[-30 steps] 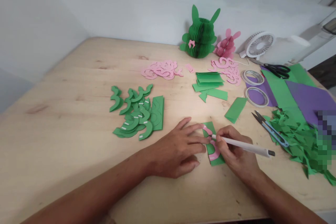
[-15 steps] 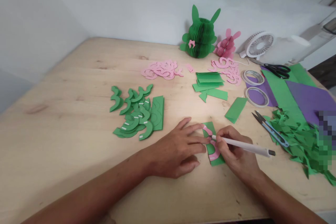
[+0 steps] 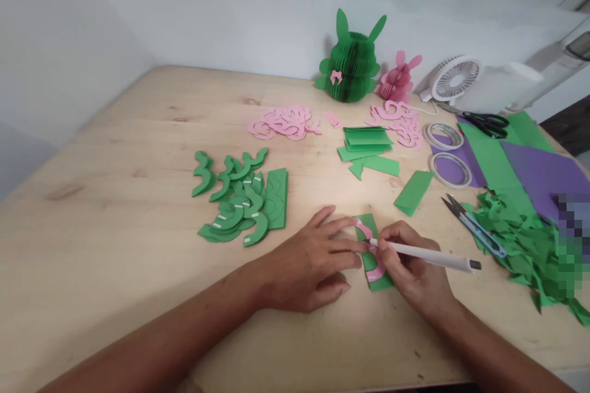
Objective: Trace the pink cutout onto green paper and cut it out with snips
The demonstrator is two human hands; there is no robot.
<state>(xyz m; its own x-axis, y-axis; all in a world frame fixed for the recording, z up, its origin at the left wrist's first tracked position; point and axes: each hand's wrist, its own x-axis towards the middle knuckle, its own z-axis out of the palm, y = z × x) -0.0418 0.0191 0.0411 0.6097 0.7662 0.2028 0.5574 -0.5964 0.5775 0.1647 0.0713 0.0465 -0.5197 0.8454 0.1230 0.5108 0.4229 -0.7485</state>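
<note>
A pink curved paper template (image 3: pixel 377 274) lies on a green paper strip (image 3: pixel 380 286) near the table's front. Across its left side, my left hand (image 3: pixel 313 264) rests flat with fingers spread, the fingertips on the pink paper. My right hand (image 3: pixel 417 264) pinches a white pen (image 3: pixel 431 254), whose tip touches down at the middle of the template, beside my left fingertips. Part of the template is hidden under my fingers. Left of my hands lie a heap of cut green curved pieces (image 3: pixel 255 227) and a green strip with drawn outlines (image 3: pixel 277 199).
Pink cutouts (image 3: pixel 288 121), folded green papers (image 3: pixel 367 139) and tape rolls (image 3: pixel 450 170) lie farther back. Blue-handled snips (image 3: pixel 479 230) and green scraps (image 3: pixel 530 252) are at right. A green paper bunny (image 3: pixel 354 67), a pink one (image 3: pixel 397 78) and a white fan (image 3: pixel 456 78) stand by the wall.
The pen tip has shifted very slightly left along the template with my right hand. My left hand stays in place.
</note>
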